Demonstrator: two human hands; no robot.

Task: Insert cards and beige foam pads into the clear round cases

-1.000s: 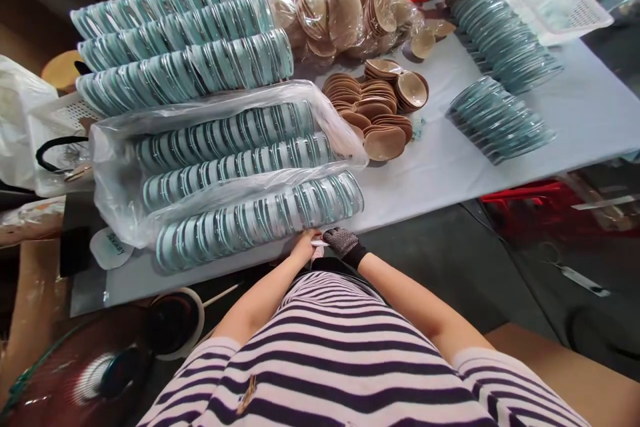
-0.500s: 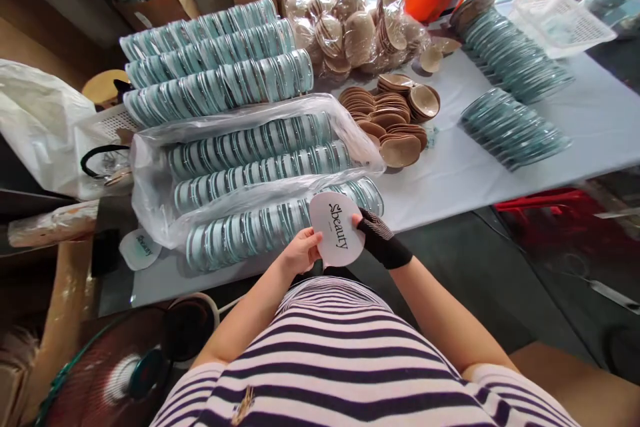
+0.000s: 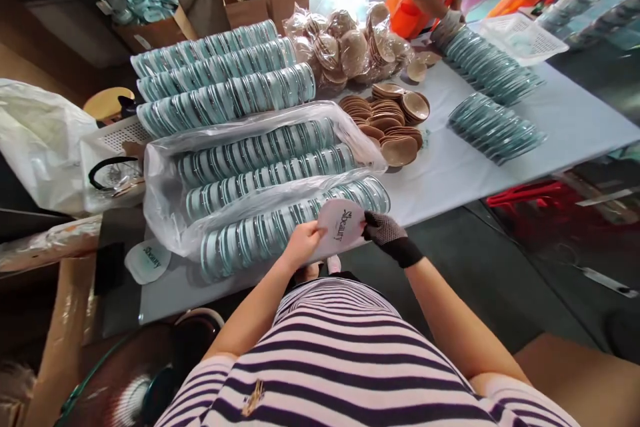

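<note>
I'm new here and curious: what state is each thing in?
Left hand: bare, gripping disc
Right hand: gloved, gripping disc
Disc: held, print showing
Second disc: print showing
Clear bag: open, blue rows inside
Brown pads: stacked, unwrapped
Wrapped pads: in clear plastic
Carton: open
Fan: unclear whether running

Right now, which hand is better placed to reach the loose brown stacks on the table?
Probably the right hand, gloved: it is nearer to the loose brown stacks than the left hand. Both hold the printed piece.
</note>
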